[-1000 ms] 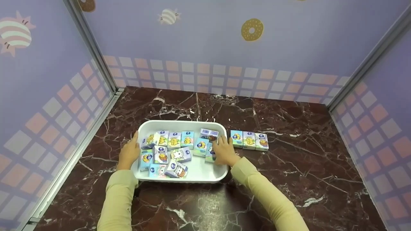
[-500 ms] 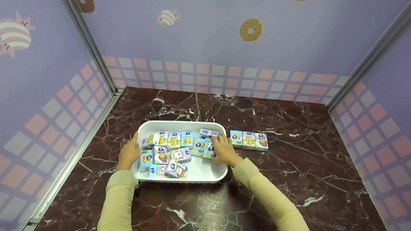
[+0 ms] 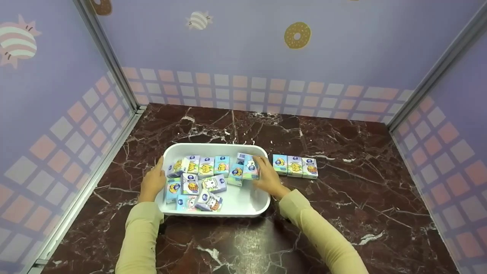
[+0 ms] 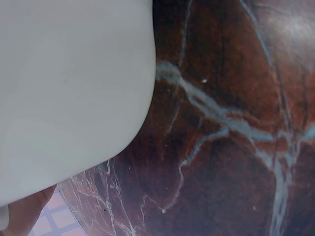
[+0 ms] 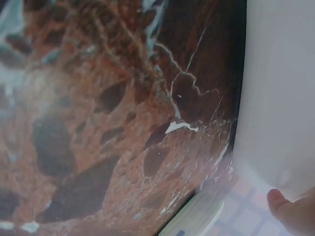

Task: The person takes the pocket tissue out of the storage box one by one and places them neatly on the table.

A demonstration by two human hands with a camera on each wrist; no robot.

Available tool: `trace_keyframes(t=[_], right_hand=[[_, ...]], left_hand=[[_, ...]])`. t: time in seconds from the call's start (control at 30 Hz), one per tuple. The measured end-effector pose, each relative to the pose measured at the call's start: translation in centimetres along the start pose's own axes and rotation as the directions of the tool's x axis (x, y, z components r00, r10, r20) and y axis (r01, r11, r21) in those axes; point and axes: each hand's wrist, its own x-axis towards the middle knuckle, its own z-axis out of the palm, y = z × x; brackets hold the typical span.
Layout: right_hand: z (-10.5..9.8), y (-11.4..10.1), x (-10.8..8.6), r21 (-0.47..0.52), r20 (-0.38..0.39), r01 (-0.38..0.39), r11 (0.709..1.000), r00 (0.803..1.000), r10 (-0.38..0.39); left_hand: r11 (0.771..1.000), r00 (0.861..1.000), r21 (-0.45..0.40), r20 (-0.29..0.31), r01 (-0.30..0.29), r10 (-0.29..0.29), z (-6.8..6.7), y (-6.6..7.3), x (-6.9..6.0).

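Note:
A white rectangular tray (image 3: 234, 205) holds several small tissue packs with cartoon prints. My left hand (image 3: 153, 182) grips the tray's left rim; in the left wrist view only a bit of that hand (image 4: 28, 211) shows beside the white wall. Inside the tray's right end, my right hand (image 3: 268, 178) pinches a light blue tissue pack (image 3: 250, 167), partly over a pack with a barcode (image 3: 240, 156). Another blue-green tissue pack (image 3: 236, 174) lies just left of it. The right wrist view catches only a fingertip (image 5: 283, 206) past the tray wall, and the held pack is hidden there.
Three tissue packs (image 3: 295, 166) stand in a row on the dark red marble tabletop (image 3: 342, 213), right of the tray. Purple printed panels (image 3: 243, 49) enclose the back and both sides. Other packs (image 3: 190, 183) lie loosely, some overlapping, in the tray's left half.
My right hand has moved the light blue tissue pack up toward the tray's far side, partly over the barcoded one. The left hand, tray and row of three have stayed put.

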Motion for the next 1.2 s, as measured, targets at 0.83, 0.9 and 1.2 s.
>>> trace_keyframes(t=[0.83,0.9,1.2], right_hand=[[-4.4,5.8,-0.5,-0.006,-0.32,-0.137,0.991,0.939,0.128],[-4.6,6.3,-0.8,-0.013,-0.329,-0.158,0.987,0.933,0.145],[-5.8,8.9,-2.1,-0.014,-0.36,-0.3,0.954,0.892,0.275]], left_hand=[[0.999,1.0,-0.038,-0.007,-0.014,0.013,-0.3,0.3,-0.4],[0.999,1.0,-0.042,0.014,0.002,-0.001,-0.3,0.2,-0.2],[1.0,1.0,-0.013,0.023,0.005,-0.005,-0.2,0.1,-0.1]])
